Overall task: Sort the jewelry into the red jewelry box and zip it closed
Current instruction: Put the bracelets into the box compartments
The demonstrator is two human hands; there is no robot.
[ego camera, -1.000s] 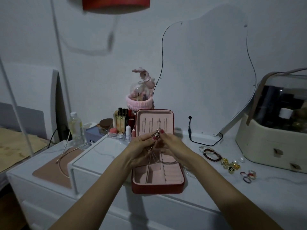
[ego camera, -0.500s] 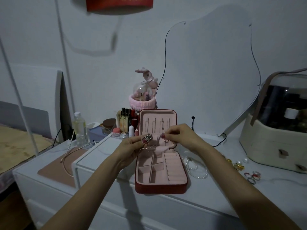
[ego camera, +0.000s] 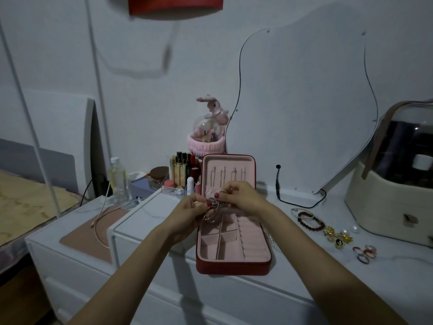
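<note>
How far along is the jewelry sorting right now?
Early. The red jewelry box lies open, its visible compartments bare. Both hands, left and right, hold a silver chain over it. The bead bracelet, gold pieces and rings still wait outside, then zipping.

Both hands, the left hand (ego camera: 187,213) and the right hand (ego camera: 241,198), cover the hinge area of the red jewelry box (ego camera: 234,266), hiding its rear compartments. The silver chain (ego camera: 212,213) bunched between the fingertips is too fine and dim to resolve (clasp and link form cannot be told). A pearl strand (ego camera: 273,241) shows only as a sliver behind the box's right wall. The cream organizer (ego camera: 386,207) and the red hanging (ego camera: 175,5) are cut by the frame edges. The small gold pieces (ego camera: 337,236) blur together.
</note>
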